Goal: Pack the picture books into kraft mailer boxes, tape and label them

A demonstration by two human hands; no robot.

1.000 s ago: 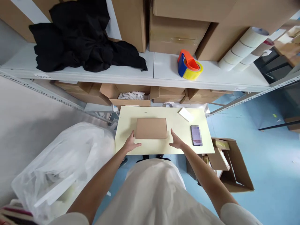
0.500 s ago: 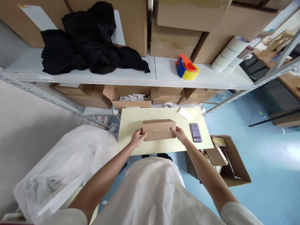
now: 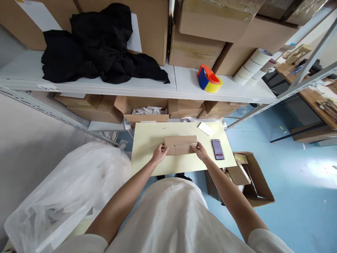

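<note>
A long, narrow brown cardboard box (image 3: pixel 180 145) is held level between my two hands over the pale yellow table (image 3: pixel 147 161). My left hand (image 3: pixel 159 153) grips its left end, with the thumb on the near face and the fingers partly hidden behind. On the right end, my right hand (image 3: pixel 200 151) has its thumb over the near face and its fingers at the edge. A strip of clear tape seems to shine near the right thumb. Whether the box's underside touches the table cannot be made out.
A phone (image 3: pixel 218 149) and a small white box (image 3: pixel 205 129) lie on the table's right part. Ahead stands a shelf (image 3: pixel 181 80) with a tape dispenser (image 3: pixel 209 79), black cloth (image 3: pixel 100 49) and cartons. An open carton (image 3: pixel 259 179) sits right, a plastic-wrapped bundle (image 3: pixel 79 182) left.
The cardboard box has tilted, so its near face looks shorter. My left hand has shifted slightly right with it. The whole view has moved a little.
</note>
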